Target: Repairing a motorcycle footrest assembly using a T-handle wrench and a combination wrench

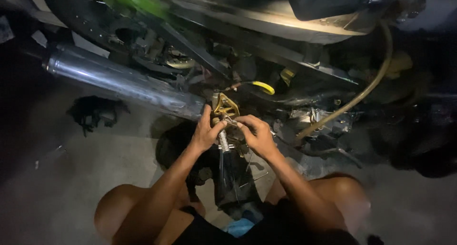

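I crouch beside a motorcycle in dim light. My left hand [205,132] and my right hand [255,133] meet at a gold-coloured bracket [225,105] low on the bike's side. Both pinch a small metal part [230,122] between their fingertips, just under the bracket. A short silver peg [223,141] hangs below the left hand's thumb. Whether each hand grips a tool or the part itself is too dark to tell.
A long chrome exhaust pipe [124,81] runs from the upper left to the bracket. A tan hose [362,95] curves down on the right. A yellow-tipped lever [263,87] sits above. A dark rag [95,112] lies on the concrete floor [71,178] at left.
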